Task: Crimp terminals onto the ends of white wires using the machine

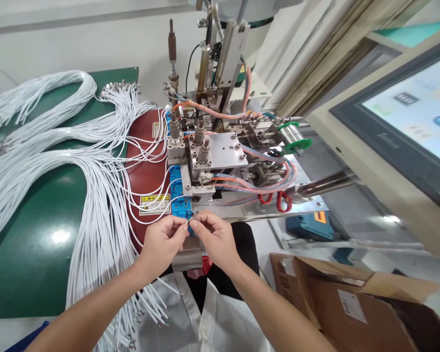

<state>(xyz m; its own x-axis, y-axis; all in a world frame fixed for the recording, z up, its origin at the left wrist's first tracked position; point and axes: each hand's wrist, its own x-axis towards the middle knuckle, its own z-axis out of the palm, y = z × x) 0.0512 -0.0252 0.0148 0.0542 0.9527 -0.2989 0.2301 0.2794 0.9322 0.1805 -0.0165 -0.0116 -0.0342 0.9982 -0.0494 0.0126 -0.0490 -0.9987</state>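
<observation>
My left hand [164, 241] and my right hand [217, 238] meet fingertip to fingertip at the front of a metal bench machine [220, 151]. Both are closed in a pinch on the thin end of a white cable [188, 222], mostly hidden by the fingers. Right behind the fingertips is a row of blue fixtures [176, 188] along the machine's left side. Several white cables run from these fixtures to a large bundle of white cables [95, 195], which hangs over the table edge beside my left forearm.
The bundle lies on a green table [33, 254] and a red-brown plate [143, 168] with a warning label [154, 204]. A solder wire spool [293, 138] with green flanges sits on the machine. At right are a touchscreen [418, 107] and an open cardboard box [337, 303].
</observation>
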